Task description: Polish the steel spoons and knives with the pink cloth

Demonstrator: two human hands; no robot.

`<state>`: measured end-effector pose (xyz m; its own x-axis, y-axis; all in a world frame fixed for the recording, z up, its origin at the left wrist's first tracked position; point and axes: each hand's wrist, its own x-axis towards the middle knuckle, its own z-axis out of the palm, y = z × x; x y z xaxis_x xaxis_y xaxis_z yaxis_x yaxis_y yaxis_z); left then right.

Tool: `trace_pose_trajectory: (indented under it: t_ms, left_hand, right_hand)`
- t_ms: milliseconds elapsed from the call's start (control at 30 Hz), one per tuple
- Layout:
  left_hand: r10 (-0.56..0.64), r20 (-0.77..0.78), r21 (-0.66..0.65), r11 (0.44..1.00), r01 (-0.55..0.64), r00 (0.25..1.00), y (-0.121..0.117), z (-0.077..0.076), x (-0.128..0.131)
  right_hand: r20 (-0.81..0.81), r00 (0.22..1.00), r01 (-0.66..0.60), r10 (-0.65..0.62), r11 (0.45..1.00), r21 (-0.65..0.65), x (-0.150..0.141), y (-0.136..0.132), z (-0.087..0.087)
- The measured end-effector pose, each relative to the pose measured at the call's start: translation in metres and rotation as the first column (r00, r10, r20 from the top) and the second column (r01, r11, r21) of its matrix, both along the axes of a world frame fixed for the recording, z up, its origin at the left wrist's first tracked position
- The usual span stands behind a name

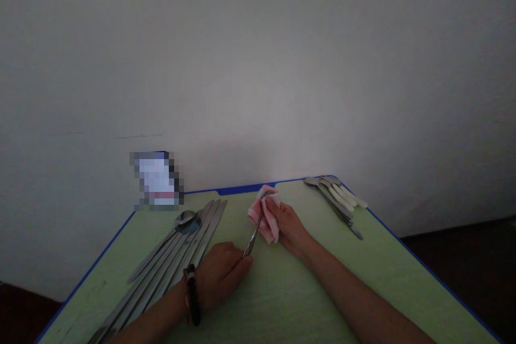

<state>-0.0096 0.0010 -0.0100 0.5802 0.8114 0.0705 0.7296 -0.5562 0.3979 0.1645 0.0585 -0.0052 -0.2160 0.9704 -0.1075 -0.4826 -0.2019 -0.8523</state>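
My left hand (226, 274), wearing a dark beaded bracelet, is closed on the handle end of a slim metal spoon (252, 237). The spoon slants up and away over the table, and its head is mostly hidden in a folded pink and white cloth (268, 226). My right hand (288, 223) is closed on that cloth, thumb on top, pinching it around the spoon's far end. Left of my left hand lie several long-handled metal utensils (193, 244), side by side, with a round spoon bowl (185, 218) among them.
Several metal spoons (328, 199) and white-handled pieces of cutlery (342, 193) lie at the table's back right. A blurred-out phone (157, 180) leans at the back left. The green table (282, 301) has a blue edge and stands against a pale wall (258, 64).
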Motion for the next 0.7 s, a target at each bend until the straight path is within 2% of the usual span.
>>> trace_pose_trajectory:
  t_ms: [367,700]
  left_hand:
    - [-0.012,-0.037,0.052,0.999,0.014,0.999,-0.0002,0.0032,0.0026]
    - [-0.001,-0.054,0.039,0.999,0.003,0.999,-0.0019,0.0044,0.003]
  right_hand:
    - [0.007,1.0,-0.007,0.007,1.0,-0.006,-0.0013,0.0002,-0.0009]
    - [0.022,1.0,0.008,-0.008,1.0,0.0,-0.0009,-0.0009,0.0007]
